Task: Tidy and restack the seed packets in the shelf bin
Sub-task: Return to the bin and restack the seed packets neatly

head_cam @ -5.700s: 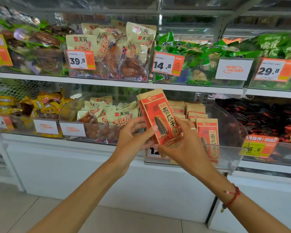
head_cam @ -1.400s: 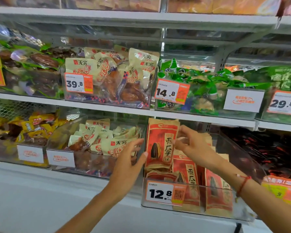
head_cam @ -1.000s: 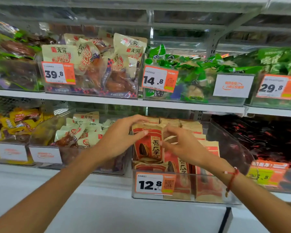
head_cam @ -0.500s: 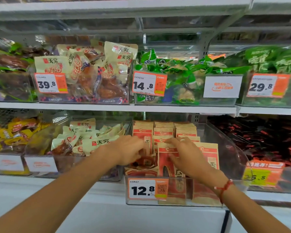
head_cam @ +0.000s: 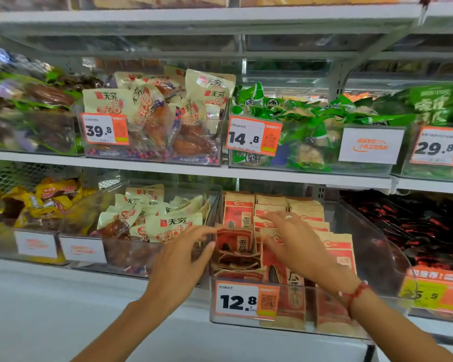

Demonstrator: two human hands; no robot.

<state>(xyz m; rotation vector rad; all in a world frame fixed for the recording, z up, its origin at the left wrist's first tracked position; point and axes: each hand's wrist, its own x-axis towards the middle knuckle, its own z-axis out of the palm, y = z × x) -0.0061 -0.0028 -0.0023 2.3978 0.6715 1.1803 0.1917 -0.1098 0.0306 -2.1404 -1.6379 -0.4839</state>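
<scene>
A clear plastic bin with a 12.8 price tag sits on the lower shelf. It holds several red-and-tan seed packets, upright in rows at the back, with a few slumped ones at the front left. My left hand hovers at the bin's left wall, fingers spread toward the slumped packets, holding nothing. My right hand lies open over the middle row of packets, fingers spread and pointing left, touching their tops. A red cord circles that wrist.
Left of the bin is a clear bin of cream snack packs; to the right a bin of dark red packs. The upper shelf carries bins tagged 39.8, 14.8 and 29.8. A white base panel runs below.
The packet I held up was set into the bin's left row. Both hands have let go and drawn slightly back, fingers spread. The camera view moved closer and slightly up.
</scene>
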